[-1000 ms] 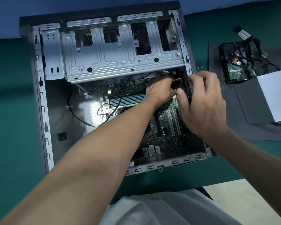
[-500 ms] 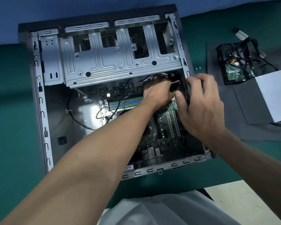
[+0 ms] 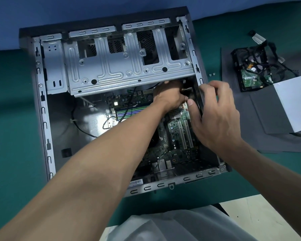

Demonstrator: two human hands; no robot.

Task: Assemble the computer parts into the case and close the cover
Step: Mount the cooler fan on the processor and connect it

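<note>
The open computer case (image 3: 42, 105) lies flat on a green mat, with its silver drive cage (image 3: 129, 72) across the far end. The motherboard (image 3: 177, 136) sits inside. My left hand (image 3: 169, 98) reaches in under the cage's right end and grips a small dark part with wires (image 3: 187, 92); my fingers hide most of it. My right hand (image 3: 215, 115) holds the case's right wall, thumb inside by the dark part and fingers curled over the rim.
To the right, a hard drive (image 3: 250, 75) tangled in black cables lies on a dark grey panel (image 3: 250, 127), beside a silver power supply (image 3: 295, 105). Two small screws (image 3: 211, 74) sit near the case's right wall. A black cable (image 3: 80, 126) loops inside the case.
Both hands stay at the case's upper right corner. The left hand has pushed slightly deeper under the cage; the right fingers have shifted a little on the rim.
</note>
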